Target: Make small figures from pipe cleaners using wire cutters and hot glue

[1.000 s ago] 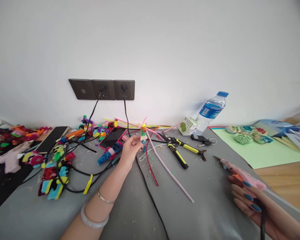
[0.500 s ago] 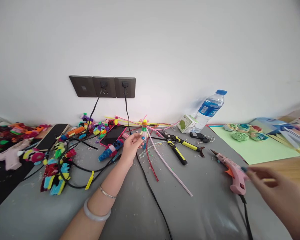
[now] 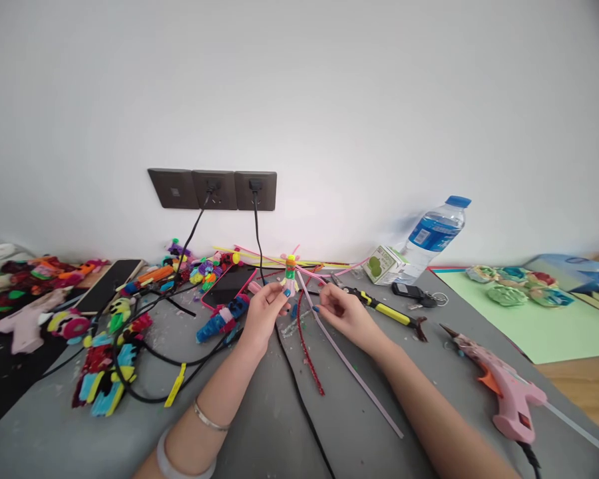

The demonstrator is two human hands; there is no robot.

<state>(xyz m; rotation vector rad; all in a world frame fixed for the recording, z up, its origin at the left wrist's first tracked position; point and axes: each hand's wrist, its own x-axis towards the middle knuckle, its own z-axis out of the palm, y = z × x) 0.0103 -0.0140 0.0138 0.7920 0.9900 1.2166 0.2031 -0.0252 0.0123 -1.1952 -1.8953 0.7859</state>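
Note:
My left hand (image 3: pixel 265 311) pinches a small pipe-cleaner figure (image 3: pixel 290 271) with a yellow, green and orange upper part and a pale lower part. My right hand (image 3: pixel 347 313) is just to its right, fingers half curled and thumb apart, with no object visible in it. Its thumb tip is close to a long pale pink pipe cleaner (image 3: pixel 354 372) that runs down the table; whether they touch I cannot tell. A red tinsel stem (image 3: pixel 307 352) lies between the hands. The pink glue gun (image 3: pixel 509 392) rests on the table at the right.
Yellow-handled pliers (image 3: pixel 389 311), a key fob (image 3: pixel 410 291), a lime-printed box (image 3: pixel 384 265) and a leaning bottle (image 3: pixel 436 233) stand behind my right hand. Black cables (image 3: pixel 297 379) cross the table. Colourful pipe-cleaner figures (image 3: pixel 112 366) and a phone (image 3: pixel 110 286) lie left. Paper flowers (image 3: pixel 506 295) sit right.
My right hand has left the glue gun's side and moved left to beside the figure. My left hand keeps its hold on the figure. The view has shifted slightly.

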